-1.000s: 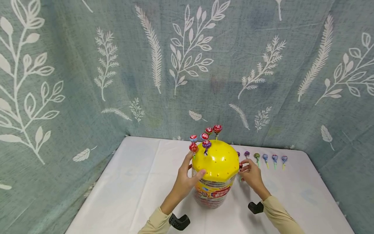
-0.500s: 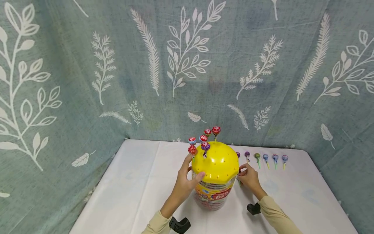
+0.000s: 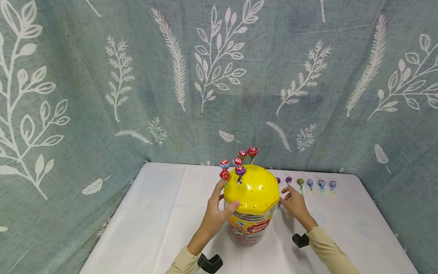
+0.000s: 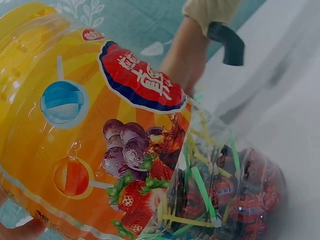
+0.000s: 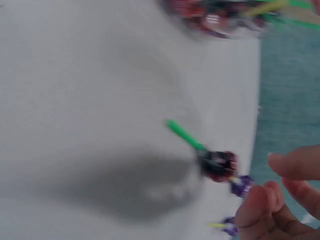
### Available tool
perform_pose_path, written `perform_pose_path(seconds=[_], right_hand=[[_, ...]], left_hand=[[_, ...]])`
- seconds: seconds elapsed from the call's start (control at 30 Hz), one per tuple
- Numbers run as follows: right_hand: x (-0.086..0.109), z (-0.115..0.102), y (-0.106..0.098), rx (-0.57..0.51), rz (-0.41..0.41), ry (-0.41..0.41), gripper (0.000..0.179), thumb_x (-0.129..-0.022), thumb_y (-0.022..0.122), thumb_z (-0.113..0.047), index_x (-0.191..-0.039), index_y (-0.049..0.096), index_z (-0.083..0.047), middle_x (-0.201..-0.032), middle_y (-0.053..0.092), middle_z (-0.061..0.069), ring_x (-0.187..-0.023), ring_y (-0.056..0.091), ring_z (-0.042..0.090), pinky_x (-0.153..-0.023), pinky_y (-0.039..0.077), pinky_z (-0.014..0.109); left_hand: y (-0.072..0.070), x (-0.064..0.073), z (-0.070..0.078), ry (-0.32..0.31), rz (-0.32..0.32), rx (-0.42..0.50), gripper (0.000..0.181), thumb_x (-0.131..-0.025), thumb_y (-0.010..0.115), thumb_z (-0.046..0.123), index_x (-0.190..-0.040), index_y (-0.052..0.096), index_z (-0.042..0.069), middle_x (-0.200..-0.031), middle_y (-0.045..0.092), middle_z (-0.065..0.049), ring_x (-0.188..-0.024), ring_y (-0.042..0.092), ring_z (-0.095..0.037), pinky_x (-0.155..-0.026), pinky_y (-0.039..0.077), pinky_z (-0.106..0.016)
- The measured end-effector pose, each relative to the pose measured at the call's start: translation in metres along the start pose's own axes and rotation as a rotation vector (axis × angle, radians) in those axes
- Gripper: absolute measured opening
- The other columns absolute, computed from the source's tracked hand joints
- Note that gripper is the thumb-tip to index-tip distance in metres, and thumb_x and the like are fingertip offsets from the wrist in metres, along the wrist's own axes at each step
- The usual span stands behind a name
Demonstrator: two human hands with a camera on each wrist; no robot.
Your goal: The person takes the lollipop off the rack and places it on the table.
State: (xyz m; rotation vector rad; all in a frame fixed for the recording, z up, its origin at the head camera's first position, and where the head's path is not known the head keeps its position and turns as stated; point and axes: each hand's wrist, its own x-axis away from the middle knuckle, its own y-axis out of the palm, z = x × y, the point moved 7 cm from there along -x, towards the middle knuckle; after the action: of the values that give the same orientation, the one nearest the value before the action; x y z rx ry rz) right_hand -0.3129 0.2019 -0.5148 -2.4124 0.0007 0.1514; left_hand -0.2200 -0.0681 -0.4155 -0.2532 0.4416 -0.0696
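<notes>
A large clear plastic jar (image 3: 248,228) with a yellow domed lid (image 3: 260,192) stands upright on the table. Several wrapped lollipops, such as a purple one (image 3: 240,171), stick up from the lid's far-left part. My left hand (image 3: 215,215) grips the jar's upper left side, thumb on the lid's front. Through the jar's lower wall, below a fruit label (image 4: 130,150), red sweets and coloured sticks show. Beside the jar, my right hand (image 3: 295,205) has thumb and fingers spread apart. A dark red lollipop (image 5: 220,165) with a green stick lies just beyond those fingertips, apart from them.
A row of lollipops, among them a green one (image 3: 300,182) and a blue one (image 3: 333,185), lies behind and right of the jar on the white table (image 3: 164,205). A leaf-patterned curtain (image 3: 191,95) hangs along the table's back edge.
My right hand first pinched the dark red lollipop and moved closer to the jar; now its fingers have parted and the lollipop is lower, out of them. My left hand stays on the jar.
</notes>
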Motion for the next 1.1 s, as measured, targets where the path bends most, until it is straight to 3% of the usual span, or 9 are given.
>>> perform_pose_path(seconds=[0.53,0.83,1.1], right_hand=[[-0.01,-0.06,-0.054,-0.156,-0.024,-0.095,0.024,-0.087,0.066,-0.008,-0.108,0.059,-0.001,-0.092,0.06,0.015,-0.078,0.06,0.027,-0.055,0.053,0.028],[-0.005,-0.102,-0.075,-0.188,0.0,-0.206,0.023,-0.089,0.066,-0.015,-0.109,0.06,-0.004,-0.096,0.062,0.013,-0.082,0.062,0.028,-0.061,0.055,0.03],[0.009,-0.15,-0.096,-0.276,0.003,-0.292,0.023,-0.089,0.064,-0.008,-0.11,0.059,0.001,-0.099,0.062,0.017,-0.082,0.061,0.025,-0.062,0.054,0.027]], left_hand=[[-0.001,0.001,-0.003,-0.011,0.008,-0.004,0.067,-0.087,0.059,0.039,-0.146,0.028,0.031,-0.151,0.03,0.004,-0.137,0.029,-0.024,-0.1,0.036,-0.055],[-0.002,0.001,-0.006,-0.004,0.008,-0.001,0.067,-0.088,0.059,0.038,-0.147,0.028,0.03,-0.151,0.03,0.003,-0.136,0.029,-0.026,-0.099,0.036,-0.056],[-0.001,0.002,-0.004,-0.005,0.006,-0.01,0.066,-0.088,0.058,0.038,-0.146,0.028,0.031,-0.151,0.031,0.004,-0.137,0.029,-0.024,-0.099,0.036,-0.056]])
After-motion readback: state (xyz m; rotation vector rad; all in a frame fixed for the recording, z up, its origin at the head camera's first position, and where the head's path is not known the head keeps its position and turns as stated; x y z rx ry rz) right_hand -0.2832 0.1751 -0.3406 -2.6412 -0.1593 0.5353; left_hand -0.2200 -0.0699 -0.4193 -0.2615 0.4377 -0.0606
